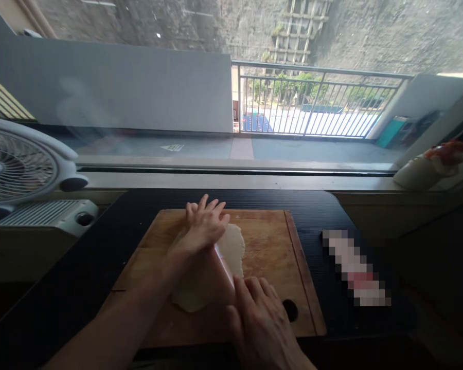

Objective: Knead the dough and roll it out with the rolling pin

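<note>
A flat sheet of dough (232, 245) lies on a wooden cutting board (268, 244). Across the dough runs a smooth, pale pinkish rolling pin (223, 267), slanting from far left to near right. My left hand (206, 223) presses its palm over the pin's far end, fingers stretched out and spread. Over the near end lies my right hand (260, 318), its fingers extended forward and not wrapped round the pin. Both palms hide the pin's ends, and my left forearm covers part of the dough.
The board rests on a black table (308, 216). A pixelated long object (355, 267) lies on the right. At left, a white fan (19, 162) stands by the window sill (231, 181). A pale pot (424, 169) sits on the sill's right end.
</note>
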